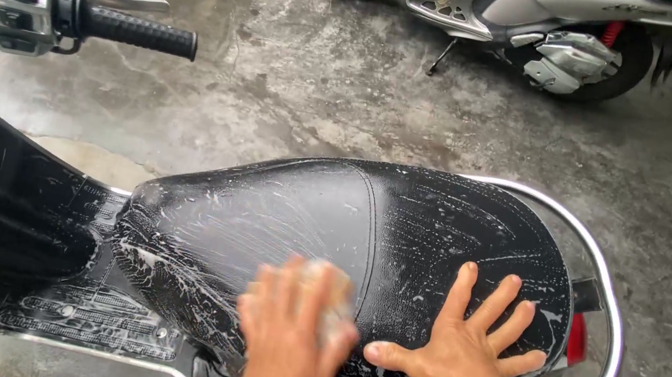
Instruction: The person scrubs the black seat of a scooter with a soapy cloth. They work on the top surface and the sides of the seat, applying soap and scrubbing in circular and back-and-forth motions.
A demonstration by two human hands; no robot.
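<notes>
Here, the soapy black scooter seat (345, 245) sits over a wet concrete floor (281, 79); the flat, released right hand (465, 342) could slide on the suds. The left hand (293, 336), blurred, presses a pale sponge (333, 297) against the seat's near edge and may lose it.

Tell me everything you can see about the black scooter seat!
The scooter seat is long, black and shiny, like wet vinyl, with a seam across its middle. White soapy streaks cover it. A chrome rail curves around its back end. The right hand lies flat on it, fingers spread. The blurred left hand presses a pale sponge against it.
</notes>
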